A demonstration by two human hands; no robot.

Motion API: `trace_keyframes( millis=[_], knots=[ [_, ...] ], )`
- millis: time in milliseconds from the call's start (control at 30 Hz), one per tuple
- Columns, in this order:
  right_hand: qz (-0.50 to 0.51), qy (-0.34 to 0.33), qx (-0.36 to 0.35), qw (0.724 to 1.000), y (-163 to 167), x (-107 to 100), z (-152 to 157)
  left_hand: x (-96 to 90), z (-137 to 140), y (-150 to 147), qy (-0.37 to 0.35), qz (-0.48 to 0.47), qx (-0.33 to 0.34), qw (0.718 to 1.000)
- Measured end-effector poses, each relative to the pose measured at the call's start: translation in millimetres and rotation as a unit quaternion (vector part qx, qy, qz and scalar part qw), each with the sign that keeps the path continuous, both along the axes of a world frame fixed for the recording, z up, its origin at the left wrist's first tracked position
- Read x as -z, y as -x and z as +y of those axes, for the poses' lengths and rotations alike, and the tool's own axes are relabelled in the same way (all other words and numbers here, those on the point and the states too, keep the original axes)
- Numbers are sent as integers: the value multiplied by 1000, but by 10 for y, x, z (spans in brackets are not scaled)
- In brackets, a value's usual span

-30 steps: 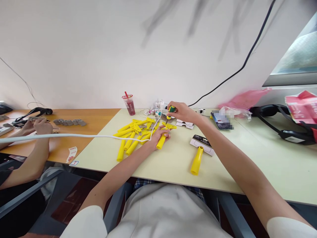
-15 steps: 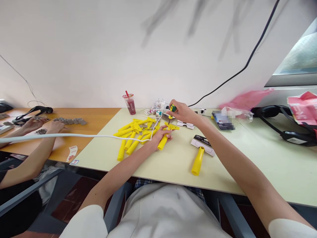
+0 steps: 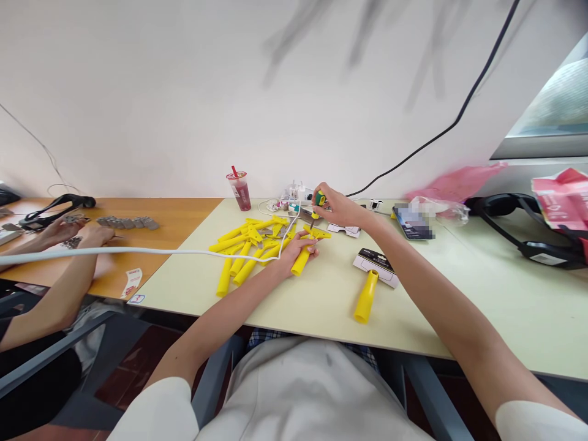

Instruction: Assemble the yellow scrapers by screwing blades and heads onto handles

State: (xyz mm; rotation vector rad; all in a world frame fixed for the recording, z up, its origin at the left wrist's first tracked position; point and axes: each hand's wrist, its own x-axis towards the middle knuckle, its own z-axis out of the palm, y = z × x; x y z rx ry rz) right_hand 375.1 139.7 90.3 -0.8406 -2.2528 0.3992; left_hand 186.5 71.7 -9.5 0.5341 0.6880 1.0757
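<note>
My left hand [image 3: 296,251] is wrapped round a yellow plastic scraper [image 3: 301,262]; its wide head points away from me and its tubular handle end sticks out towards me. Above it, my right hand [image 3: 339,207] grips a screwdriver [image 3: 320,198] with a green and yellow handle. The screwdriver's shaft points down, its tip at the scraper's head; exact contact is too small to tell. Left of my left hand lies a pile of similar yellow scrapers [image 3: 248,268]. A separate yellow handle [image 3: 366,297] rests nearer me on the right, against a black and white card package [image 3: 383,267].
A white cable [image 3: 184,250] crosses the view near my left hand. Behind stand a drink cup [image 3: 239,193] and a power strip [image 3: 296,195] with plugs. To the right lie a phone-like package [image 3: 413,222] and a black headset [image 3: 528,236]. A co-worker's hands [image 3: 94,236] are at left.
Both hands keep their holds, the screwdriver still upright over the scraper's head. My right hand's fingers have shifted slightly around its handle. The whole view has moved a little.
</note>
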Motion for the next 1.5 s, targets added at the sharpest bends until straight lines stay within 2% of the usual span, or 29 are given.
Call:
trace_keyframes(
  millis=[100,267,333,467,533,600,767,867,933,1000,1333,1500],
  knots=[
    [24,13,-28,999,22,17,16,0,5,7,-6,-3,-2,1000],
    [2,-16,23,1000,48,28,53,62,26,6,-14,1,11,1000],
    [5,-15,16,1000,30,35,52,75,32,5,-16,3,13,1000],
    [39,45,-57,997,7,60,40,45,36,10,-4,1,1,1000],
    [59,66,-62,994,21,71,43,22,32,12,-2,-1,-7,1000],
    [61,61,-46,995,42,74,51,10,23,13,-1,-3,-10,1000],
    [21,0,30,999,38,63,61,16,-1,7,-4,-2,1,1000],
    [29,6,-14,999,6,70,46,13,-2,8,-4,2,-3,1000],
    [52,35,-64,996,2,81,35,4,2,13,-6,5,-8,1000],
    [63,63,-85,992,16,89,29,-3,4,19,-10,6,-11,1000],
    [34,66,-13,997,-19,75,95,-10,-37,9,-3,10,9,1000],
    [29,43,21,998,27,107,95,-29,-42,11,-2,-2,8,1000]
  ],
)
